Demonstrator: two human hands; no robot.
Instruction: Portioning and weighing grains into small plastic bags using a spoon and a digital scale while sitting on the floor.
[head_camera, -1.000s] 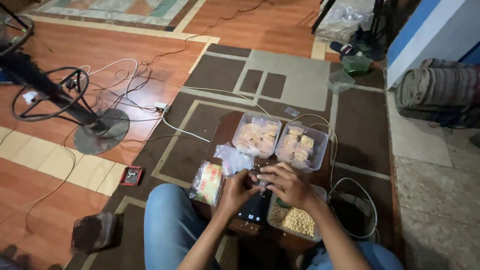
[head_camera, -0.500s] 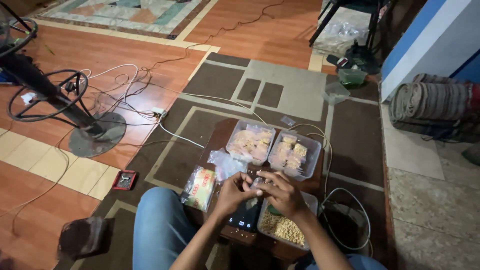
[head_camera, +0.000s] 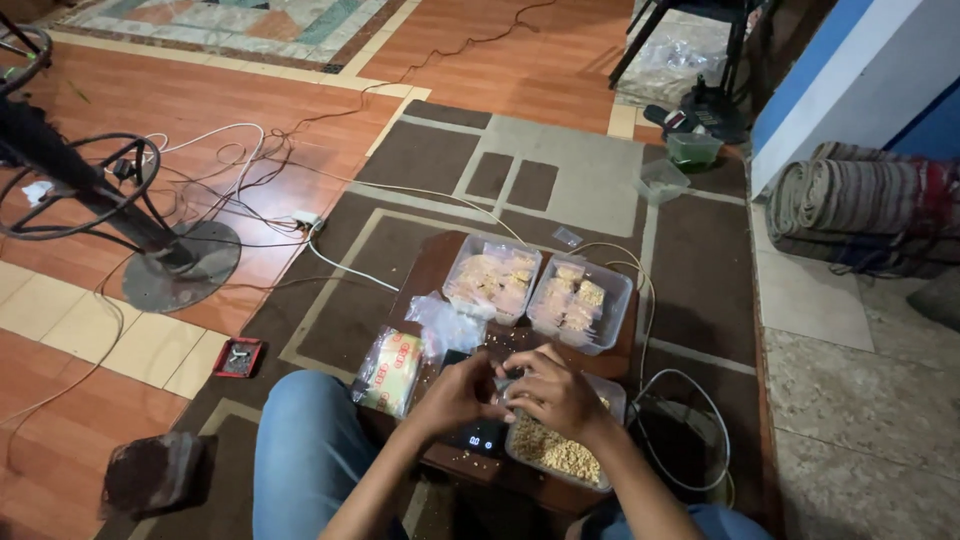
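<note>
both hands (head_camera: 505, 392) on small bag (head_camera: 508, 385)

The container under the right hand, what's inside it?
The clear container holds small yellowish kernels or beans. The right hand covers its far end, so what lies there cannot be seen.

small item between the hands: the left hand (head_camera: 455, 392) and right hand (head_camera: 548, 392) close around it; too small and covered to tell what it is
scale (head_camera: 478, 437): mostly hidden under both hands
tray of grains (head_camera: 560, 458): near part covered by the right wrist
fan stand (head_camera: 120, 215): head cut off by the left edge
display digits: too small to tell
</note>
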